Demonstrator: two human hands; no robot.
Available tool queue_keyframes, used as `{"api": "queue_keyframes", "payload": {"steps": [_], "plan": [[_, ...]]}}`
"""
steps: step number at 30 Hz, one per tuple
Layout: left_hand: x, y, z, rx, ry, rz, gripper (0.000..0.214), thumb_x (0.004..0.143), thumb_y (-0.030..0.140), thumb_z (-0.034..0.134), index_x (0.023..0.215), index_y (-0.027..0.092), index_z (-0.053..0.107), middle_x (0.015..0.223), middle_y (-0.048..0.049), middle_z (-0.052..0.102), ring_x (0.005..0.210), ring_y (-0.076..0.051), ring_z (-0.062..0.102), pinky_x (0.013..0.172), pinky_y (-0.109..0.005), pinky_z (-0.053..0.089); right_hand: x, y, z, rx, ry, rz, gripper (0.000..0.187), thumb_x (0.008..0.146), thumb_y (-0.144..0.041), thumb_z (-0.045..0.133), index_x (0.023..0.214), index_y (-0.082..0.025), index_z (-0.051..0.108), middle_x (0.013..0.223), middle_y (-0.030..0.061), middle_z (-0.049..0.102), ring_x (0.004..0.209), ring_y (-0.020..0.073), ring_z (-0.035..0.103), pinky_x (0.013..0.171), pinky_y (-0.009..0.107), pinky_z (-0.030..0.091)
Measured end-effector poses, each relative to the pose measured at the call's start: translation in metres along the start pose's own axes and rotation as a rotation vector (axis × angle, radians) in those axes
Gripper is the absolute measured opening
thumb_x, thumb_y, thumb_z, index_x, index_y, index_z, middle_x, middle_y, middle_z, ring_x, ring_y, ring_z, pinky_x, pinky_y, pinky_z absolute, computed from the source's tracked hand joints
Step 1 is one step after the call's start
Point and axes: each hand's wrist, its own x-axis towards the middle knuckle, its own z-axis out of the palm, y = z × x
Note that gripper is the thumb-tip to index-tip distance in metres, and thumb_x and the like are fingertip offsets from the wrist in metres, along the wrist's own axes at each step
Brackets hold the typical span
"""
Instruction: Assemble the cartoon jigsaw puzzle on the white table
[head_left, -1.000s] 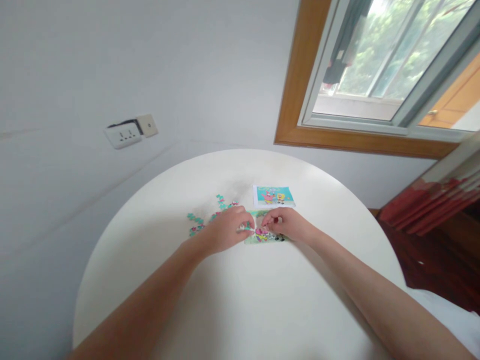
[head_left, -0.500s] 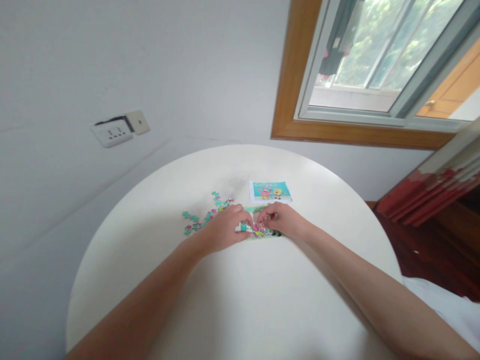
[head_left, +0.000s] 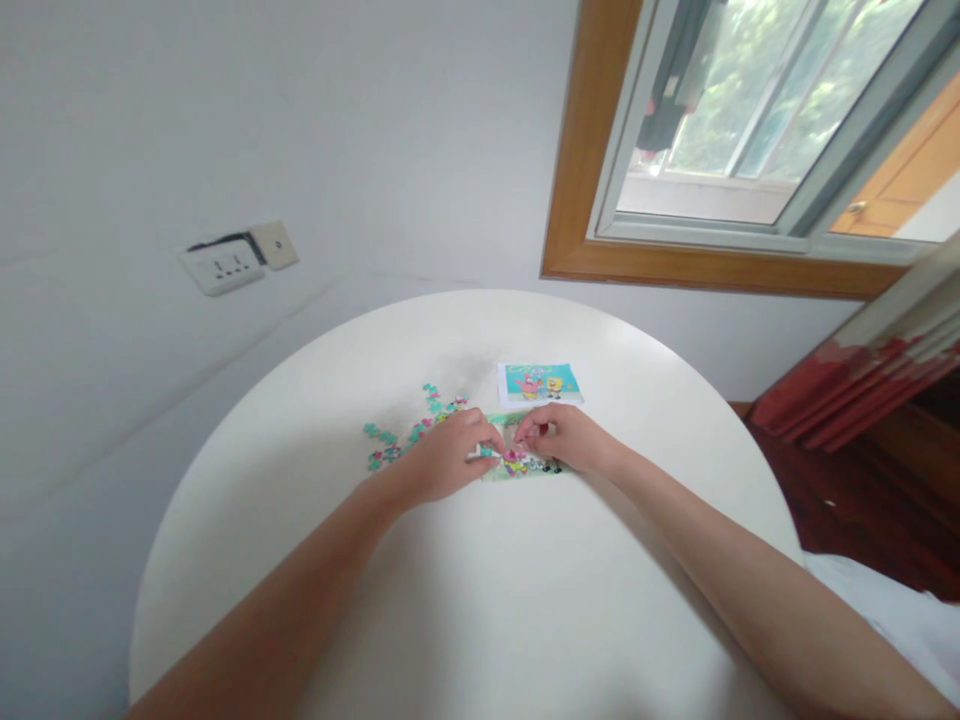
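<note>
A partly built cartoon jigsaw puzzle lies flat near the middle of the round white table. My left hand rests on the puzzle's left edge, fingers curled and pinched on a small puzzle piece. My right hand lies over the puzzle's right part, its fingertips pressed together on the pieces right beside the left fingertips. Loose teal and pink puzzle pieces lie scattered just left of my left hand. A picture card with the same cartoon lies just beyond the puzzle.
The table stands against a white wall with a power socket at the left. A wood-framed window is at the upper right. Dark red furniture stands to the right of the table.
Both hands have stayed on the puzzle, their fingertips shifting only slightly. The view drifted a little to the right a second ago and has held since.
</note>
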Motion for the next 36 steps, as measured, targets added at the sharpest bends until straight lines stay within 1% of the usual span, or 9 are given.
{"api": "queue_keyframes", "payload": {"steps": [4,7,11,14,19,24,29,31,36], "plan": [[-0.001,-0.003,-0.006,-0.047,0.056,-0.030,0.019,0.086,0.023,0.051,0.096,0.019,0.066,0.091,-0.0043,0.056,0.086,-0.017,0.054,0.082,-0.028,0.041,0.001,-0.004,0.004,0.011,0.029,0.008,0.019,0.073,-0.018,0.056,0.083,-0.016,0.072,0.066,-0.0015,0.062,0.062,0.0095,0.049,0.060,0.020,0.038],[-0.002,-0.007,-0.008,-0.091,0.061,-0.054,0.020,0.085,0.029,0.053,0.097,0.019,0.067,0.091,-0.0043,0.059,0.082,-0.017,0.055,0.081,-0.029,0.042,0.004,-0.005,0.009,0.009,0.058,0.007,0.017,0.073,-0.016,0.057,0.083,-0.017,0.071,0.067,-0.0020,0.062,0.062,0.0096,0.050,0.060,0.020,0.037],[-0.003,-0.014,-0.006,-0.111,0.031,-0.064,0.022,0.084,0.033,0.055,0.099,0.021,0.066,0.088,-0.0025,0.062,0.080,-0.016,0.056,0.081,-0.029,0.044,0.009,-0.007,0.014,0.025,0.106,-0.030,0.013,0.072,-0.016,0.059,0.082,-0.016,0.068,0.067,-0.0029,0.060,0.062,0.0092,0.050,0.060,0.020,0.037],[-0.002,-0.016,-0.002,-0.113,0.054,-0.064,0.024,0.085,0.038,0.054,0.097,0.021,0.065,0.083,-0.0015,0.062,0.078,-0.016,0.057,0.081,-0.030,0.044,0.010,-0.009,0.014,0.008,0.117,-0.045,0.010,0.074,-0.019,0.060,0.079,-0.016,0.068,0.068,-0.0027,0.061,0.063,0.0091,0.050,0.061,0.020,0.037],[-0.001,-0.014,0.000,-0.094,0.097,-0.049,0.024,0.085,0.040,0.054,0.088,0.018,0.064,0.082,-0.0029,0.061,0.081,-0.017,0.056,0.077,-0.028,0.043,0.010,-0.013,0.014,0.031,0.105,-0.034,0.013,0.077,-0.025,0.062,0.081,-0.017,0.071,0.069,-0.0020,0.064,0.064,0.0096,0.052,0.061,0.020,0.038],[0.001,-0.011,-0.004,-0.102,0.068,-0.043,0.024,0.086,0.038,0.053,0.078,0.018,0.063,0.074,-0.0015,0.060,0.077,-0.016,0.055,0.075,-0.027,0.042,0.009,-0.012,0.015,0.023,0.098,-0.028,0.017,0.079,-0.022,0.059,0.085,-0.018,0.074,0.068,-0.0016,0.065,0.063,0.0096,0.052,0.061,0.020,0.037],[0.000,-0.011,-0.011,-0.111,0.047,-0.111,0.026,0.086,0.039,0.051,0.077,0.018,0.065,0.075,-0.0013,0.063,0.076,-0.015,0.056,0.077,-0.027,0.043,0.006,-0.011,0.009,-0.027,0.127,-0.032,0.021,0.083,-0.024,0.056,0.091,-0.018,0.075,0.077,0.0008,0.070,0.068,0.0112,0.053,0.063,0.021,0.037],[0.000,-0.011,-0.015,-0.101,0.040,-0.125,0.027,0.086,0.040,0.050,0.078,0.019,0.066,0.077,-0.0013,0.064,0.076,-0.016,0.056,0.077,-0.028,0.043,0.004,-0.011,0.006,-0.046,0.119,-0.064,0.021,0.084,-0.024,0.056,0.090,-0.018,0.075,0.078,0.0017,0.070,0.069,0.0122,0.054,0.064,0.021,0.038],[0.000,-0.011,-0.019,-0.097,0.046,-0.122,0.028,0.086,0.037,0.048,0.082,0.019,0.068,0.079,-0.0019,0.061,0.078,-0.016,0.056,0.074,-0.027,0.043,0.001,-0.010,0.006,-0.078,0.066,-0.243,0.019,0.085,-0.026,0.058,0.087,-0.019,0.076,0.073,0.0018,0.069,0.069,0.0129,0.056,0.073,0.023,0.041]]}}
